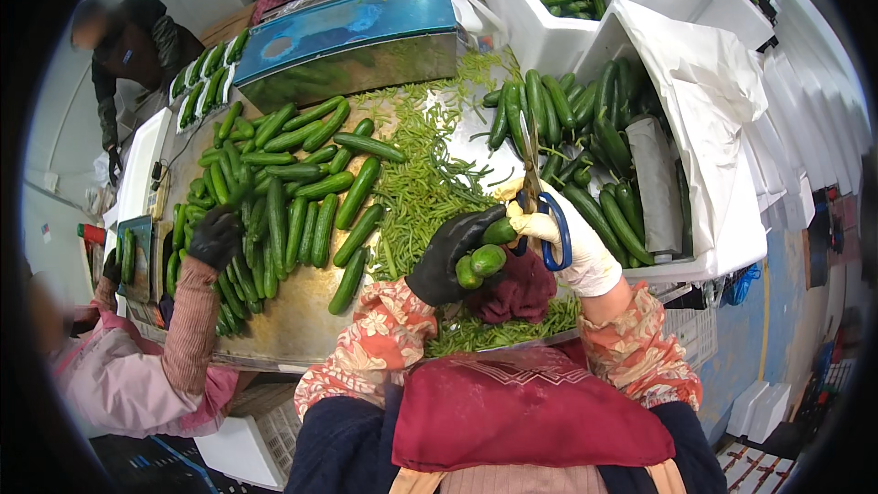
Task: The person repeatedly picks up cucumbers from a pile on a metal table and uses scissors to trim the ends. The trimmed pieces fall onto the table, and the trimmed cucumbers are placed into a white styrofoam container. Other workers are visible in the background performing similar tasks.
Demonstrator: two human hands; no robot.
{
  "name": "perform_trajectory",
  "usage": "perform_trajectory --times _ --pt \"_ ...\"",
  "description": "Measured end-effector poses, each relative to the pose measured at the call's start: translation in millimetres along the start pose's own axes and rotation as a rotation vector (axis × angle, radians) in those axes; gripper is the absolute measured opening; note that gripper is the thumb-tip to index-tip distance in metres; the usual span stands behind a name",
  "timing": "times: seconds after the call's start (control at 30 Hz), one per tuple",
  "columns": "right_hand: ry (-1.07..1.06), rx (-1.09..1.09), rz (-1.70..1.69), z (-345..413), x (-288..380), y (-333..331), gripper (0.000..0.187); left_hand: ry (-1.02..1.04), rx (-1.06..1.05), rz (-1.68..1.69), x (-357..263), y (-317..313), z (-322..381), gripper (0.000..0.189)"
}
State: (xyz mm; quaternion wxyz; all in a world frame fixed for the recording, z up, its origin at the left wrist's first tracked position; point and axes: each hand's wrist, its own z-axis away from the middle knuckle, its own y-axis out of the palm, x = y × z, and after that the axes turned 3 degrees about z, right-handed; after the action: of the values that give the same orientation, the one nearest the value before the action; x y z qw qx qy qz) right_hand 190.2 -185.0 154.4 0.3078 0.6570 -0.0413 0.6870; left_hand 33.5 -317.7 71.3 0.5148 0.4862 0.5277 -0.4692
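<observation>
My left hand (442, 257), in a black glove, grips several cucumbers (488, 260) with their ends towards my right hand. A pale cream glove covers my right hand (573, 237), which holds blue-handled scissors (555, 233) with the blades pointing up and away from me. Below the held cucumbers lies a dark red cloth (518, 288). Cut green stems (418, 206) are strewn over the table around both hands. To my right, a white foam box (730, 254) tipped towards the table holds cucumbers (603, 213), some spilling out past its opening.
A large cucumber pile (274, 213) covers the table's left half. A co-worker's black-gloved hand (216, 237) reaches into it. A blue-topped metal cabinet (350, 27) stands at the back. Packed cucumber trays (206, 86) sit back left. Another foam box (549, 41) with cucumbers stands behind.
</observation>
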Motion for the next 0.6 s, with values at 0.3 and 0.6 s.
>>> perform_trajectory --times 0.3,0.6 --pt "0.036 -0.028 -0.127 4.8 -7.2 0.7 0.049 -0.081 -0.014 0.075 -2.1 2.5 4.2 0.077" --pt "0.07 0.015 -0.169 6.3 -11.0 -3.5 0.051 -0.147 0.039 0.161 5.6 -1.9 3.6 0.08"
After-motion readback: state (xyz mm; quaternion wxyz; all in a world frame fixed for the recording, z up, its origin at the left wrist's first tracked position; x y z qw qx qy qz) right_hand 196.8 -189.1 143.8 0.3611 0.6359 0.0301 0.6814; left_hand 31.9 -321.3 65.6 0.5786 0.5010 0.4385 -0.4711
